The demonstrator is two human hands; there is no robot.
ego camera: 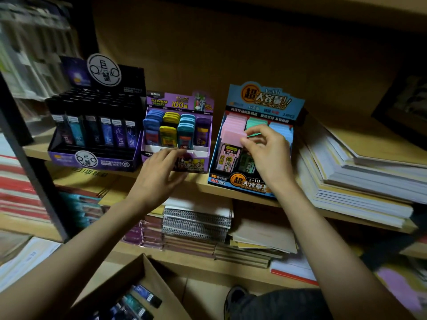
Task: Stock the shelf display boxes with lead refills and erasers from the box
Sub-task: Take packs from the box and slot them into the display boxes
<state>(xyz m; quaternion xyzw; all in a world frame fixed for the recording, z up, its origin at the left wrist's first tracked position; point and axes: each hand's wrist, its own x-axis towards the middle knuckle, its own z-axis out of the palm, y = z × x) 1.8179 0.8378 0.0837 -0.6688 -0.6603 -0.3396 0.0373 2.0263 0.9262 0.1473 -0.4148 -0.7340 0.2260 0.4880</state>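
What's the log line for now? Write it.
left hand: touches purple display box front | right hand: grip on pink refill case in blue display box | cardboard box: holds refills

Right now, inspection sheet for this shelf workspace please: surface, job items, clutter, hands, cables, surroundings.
Surface: tan wooden shelf, three display boxes in a row on it.
Job's things: black-and-purple display box of dark refill tubes, left; purple display box of blue, yellow, teal and purple cases, middle; blue display box of pink, green and blue cases, right; brown cardboard box below, holding dark tubes.
Clutter: white paper stacks right of the blue box; grey spiral notebooks on the lower shelf.
Grippers: left hand at the purple box's front, blurred, grip unclear; right hand pinches a mint-green case in the blue box.
Cables: nothing seen.
Surroundings: dark metal upright at left.
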